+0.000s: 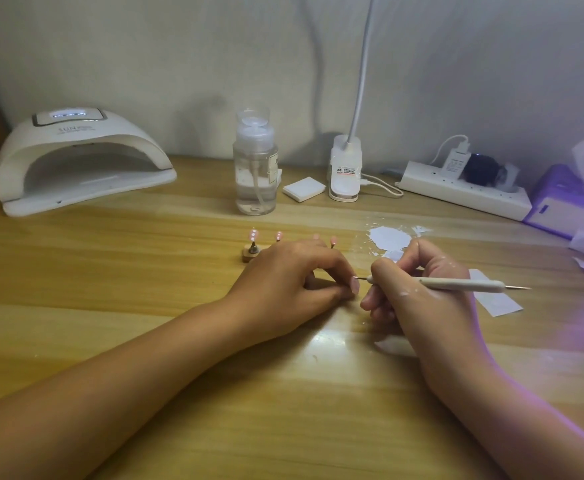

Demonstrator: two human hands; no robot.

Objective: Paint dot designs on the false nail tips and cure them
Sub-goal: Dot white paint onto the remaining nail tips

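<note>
Hands meet mid-table | left hand (283, 282) pinches pink nail tip (355, 285) | right hand (418, 289) grips dotting tool (457, 284), point at the tip, contact unclear | stand (250, 254) of other tips just behind left hand | open wood between forearms down to table (283, 410) near edge | curing lamp (82, 161) far-left corner; bottle (255, 168), power strip (463, 194) along far edge

Left hand (292, 276), right hand (420, 289) (both pinching)
</note>
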